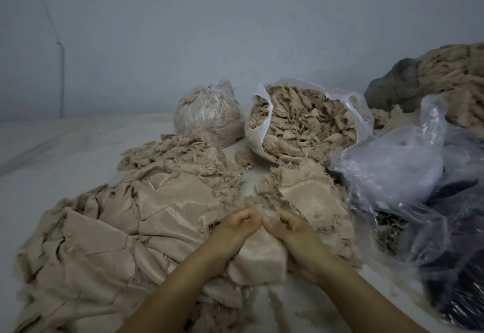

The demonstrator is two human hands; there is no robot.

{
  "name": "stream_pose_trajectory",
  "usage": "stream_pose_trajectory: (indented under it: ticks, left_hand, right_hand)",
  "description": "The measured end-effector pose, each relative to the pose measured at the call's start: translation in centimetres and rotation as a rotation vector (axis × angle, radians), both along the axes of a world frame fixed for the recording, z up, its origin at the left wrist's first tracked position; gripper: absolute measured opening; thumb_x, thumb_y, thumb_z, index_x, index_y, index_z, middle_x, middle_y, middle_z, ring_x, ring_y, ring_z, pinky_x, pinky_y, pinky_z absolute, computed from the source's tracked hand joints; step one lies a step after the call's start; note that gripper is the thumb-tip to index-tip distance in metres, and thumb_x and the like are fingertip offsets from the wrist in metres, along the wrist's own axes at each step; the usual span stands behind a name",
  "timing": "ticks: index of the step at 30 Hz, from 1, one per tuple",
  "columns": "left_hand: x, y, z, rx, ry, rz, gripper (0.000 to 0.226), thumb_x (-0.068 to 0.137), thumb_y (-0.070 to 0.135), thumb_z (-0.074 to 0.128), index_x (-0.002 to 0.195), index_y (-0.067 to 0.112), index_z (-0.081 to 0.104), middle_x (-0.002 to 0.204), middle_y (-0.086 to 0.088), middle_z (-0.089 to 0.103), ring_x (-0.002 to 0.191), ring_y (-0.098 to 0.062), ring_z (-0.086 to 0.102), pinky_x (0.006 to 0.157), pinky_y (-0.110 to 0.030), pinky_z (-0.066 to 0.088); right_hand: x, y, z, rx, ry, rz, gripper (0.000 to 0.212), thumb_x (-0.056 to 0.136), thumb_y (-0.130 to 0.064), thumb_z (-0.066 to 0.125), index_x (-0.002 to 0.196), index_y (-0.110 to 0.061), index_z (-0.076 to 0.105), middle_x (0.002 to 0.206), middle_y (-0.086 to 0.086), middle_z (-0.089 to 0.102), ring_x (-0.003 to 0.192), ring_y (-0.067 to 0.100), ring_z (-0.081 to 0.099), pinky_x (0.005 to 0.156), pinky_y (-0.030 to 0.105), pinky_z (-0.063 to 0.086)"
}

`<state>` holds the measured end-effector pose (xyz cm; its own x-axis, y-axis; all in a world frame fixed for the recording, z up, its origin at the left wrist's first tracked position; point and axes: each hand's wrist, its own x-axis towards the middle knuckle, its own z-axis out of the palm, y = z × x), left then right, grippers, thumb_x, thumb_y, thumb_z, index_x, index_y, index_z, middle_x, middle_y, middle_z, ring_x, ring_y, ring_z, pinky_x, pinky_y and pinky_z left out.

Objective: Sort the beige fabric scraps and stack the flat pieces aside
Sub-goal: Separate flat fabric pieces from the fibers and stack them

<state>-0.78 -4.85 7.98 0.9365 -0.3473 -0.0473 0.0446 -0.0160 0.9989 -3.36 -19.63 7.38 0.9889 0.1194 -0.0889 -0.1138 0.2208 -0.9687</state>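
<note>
Left hand: I'm seeing the left hand (235,230) curling its fingers tight, pinching the top edge of a beige scrap (258,259).
Right hand: the right hand (290,233) is gripping the same edge, knuckles touching the left.
Scrap: hanging between both wrists, at 6 o'clock.
Flat pile (110,233): lying at 8 o'clock.
Open bag (301,120): sitting at 1 o'clock, stuffed with scraps.
</note>
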Motion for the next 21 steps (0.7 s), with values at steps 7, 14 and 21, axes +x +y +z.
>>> stream_pose_trajectory:
  ticks: [7, 14, 21]
  left_hand:
    - [1.0, -0.4, 0.4, 0.171, -0.171, 0.274, 0.036, 0.096, 0.014, 0.051, 0.061, 0.019, 0.058, 0.049, 0.010, 0.054, 0.051, -0.008, 0.049, 0.051, -0.022, 0.042]
    - [1.5, 0.4, 0.0, 0.096, -0.004, 0.210, 0.036, 0.100, 0.023, 0.042, 0.066, 0.015, 0.053, 0.057, 0.000, 0.056, 0.051, -0.012, 0.050, 0.052, -0.023, 0.043]
    - [2.0, 1.6, -1.7, 0.544, -0.396, 0.247, 0.037, 0.101, 0.026, 0.037, 0.065, 0.020, 0.041, 0.065, 0.004, 0.045, 0.065, -0.014, 0.045, 0.066, -0.029, 0.036]
  right_hand:
    - [-0.2, 0.8, 0.0, -0.213, -0.090, -0.041, 0.020, 0.080, -0.012, 0.075, 0.065, -0.009, 0.063, 0.051, -0.008, 0.056, 0.047, 0.001, 0.049, 0.047, 0.014, 0.040]
    - [0.3, -0.3, -0.3, -0.129, -0.058, -0.193, 0.014, 0.089, -0.018, 0.066, 0.077, -0.011, 0.068, 0.068, 0.004, 0.065, 0.060, 0.012, 0.058, 0.054, 0.025, 0.046]
    - [1.3, -1.4, -1.5, -0.324, -0.220, -0.605, 0.020, 0.095, -0.017, 0.053, 0.075, -0.014, 0.056, 0.062, -0.003, 0.050, 0.058, 0.009, 0.044, 0.048, 0.014, 0.034]
